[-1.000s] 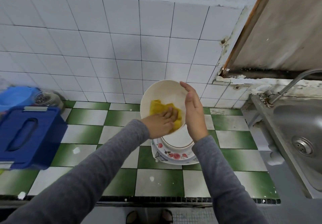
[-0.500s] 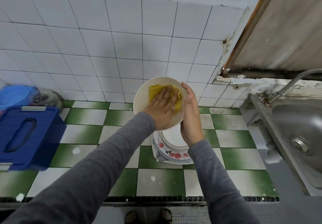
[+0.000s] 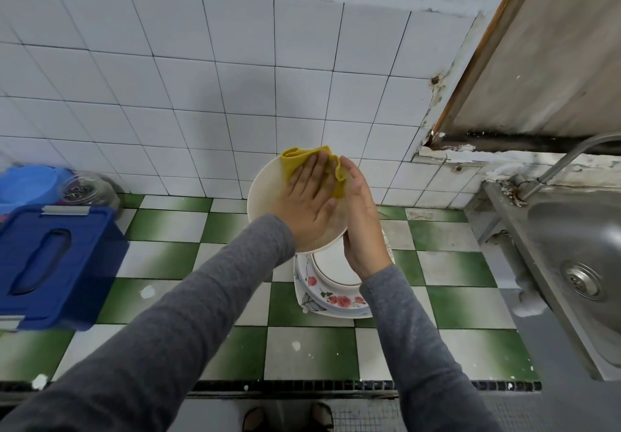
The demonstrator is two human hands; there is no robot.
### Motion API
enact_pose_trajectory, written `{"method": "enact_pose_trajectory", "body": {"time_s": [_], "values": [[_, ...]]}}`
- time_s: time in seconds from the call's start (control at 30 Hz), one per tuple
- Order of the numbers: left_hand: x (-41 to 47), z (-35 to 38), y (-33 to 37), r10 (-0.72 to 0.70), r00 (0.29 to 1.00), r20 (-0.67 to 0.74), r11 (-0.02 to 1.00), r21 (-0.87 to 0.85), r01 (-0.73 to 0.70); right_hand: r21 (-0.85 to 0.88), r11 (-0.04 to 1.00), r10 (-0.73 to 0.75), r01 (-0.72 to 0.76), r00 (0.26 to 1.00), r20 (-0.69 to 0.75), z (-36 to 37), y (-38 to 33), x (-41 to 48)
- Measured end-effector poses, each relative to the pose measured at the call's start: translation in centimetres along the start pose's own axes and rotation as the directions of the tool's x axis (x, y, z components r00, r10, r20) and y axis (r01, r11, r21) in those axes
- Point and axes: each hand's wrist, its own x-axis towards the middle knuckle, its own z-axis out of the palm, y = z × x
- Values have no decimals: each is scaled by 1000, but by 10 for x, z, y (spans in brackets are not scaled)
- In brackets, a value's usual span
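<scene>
I hold a white plate [image 3: 267, 196] tilted upright above the green-and-white tiled counter [image 3: 309, 351]. My left hand [image 3: 309, 204] lies flat on its face with straight fingers, pressing a yellow cloth [image 3: 297, 160] against the plate's upper rim. My right hand [image 3: 363, 226] grips the plate's right edge, its fingers wrapped behind the rim. The cloth's top corner sticks out above the plate.
A stack of flower-patterned plates [image 3: 336, 302] sits on the counter right below my hands. At the left stand a blue lidded box [image 3: 50, 263], a blue bowl [image 3: 30, 182] and a glass jar [image 3: 84, 189]. A steel sink [image 3: 578, 250] with a tap [image 3: 568, 159] is at the right.
My left hand has slid the yellow cloth up across the plate, from its middle to the upper rim. Both hands and the plate sit slightly higher.
</scene>
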Motion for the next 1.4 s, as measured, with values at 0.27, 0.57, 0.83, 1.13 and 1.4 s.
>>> {"method": "enact_pose_trajectory", "body": {"time_s": [0.27,0.57,0.83,1.13,1.4], "values": [[1,-16,-8,-186,967,174,975,152,160,9,995,-92,95,984,-149,4,-14,7],[-8,-27,0,93,898,429,993,20,-112,-130,974,-205,186,967,-153,-9,-18,19],[-7,-19,14,248,866,434,960,-228,-161,-102,985,-155,142,980,-128,-2,-19,17],[8,-6,-3,-45,977,210,984,-157,80,-40,992,-124,122,992,-40,2,-10,15],[-12,-27,10,192,874,446,944,-327,-40,61,995,-67,77,986,-151,-4,-11,20]]}}
